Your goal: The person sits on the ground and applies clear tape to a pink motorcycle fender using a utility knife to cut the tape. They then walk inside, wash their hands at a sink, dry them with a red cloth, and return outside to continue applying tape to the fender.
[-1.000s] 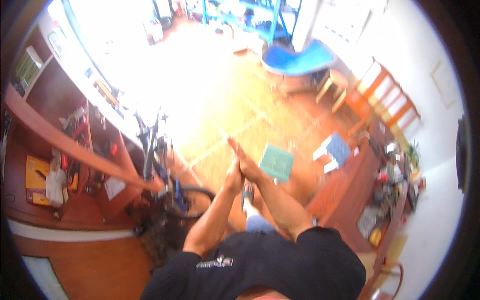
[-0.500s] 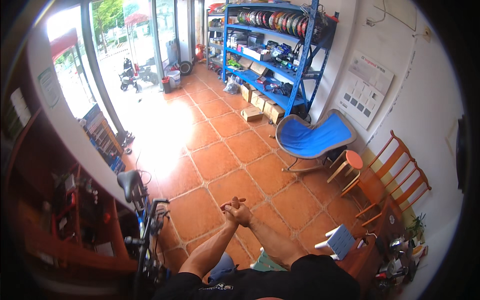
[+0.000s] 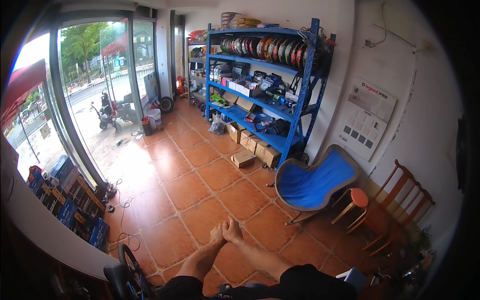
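Orange tiled floor; blue shelving by pale wall; daylight through tall glass panes

Behind the grip, nearest the wearer, is a black short-sleeved top. Its left sleeve and right sleeve look plain black, each with a loose, wide hem. From those hems up to the grip, the left forearm, right forearm, left hand and right hand are bare. The top's front is mostly cropped, its details unclear.
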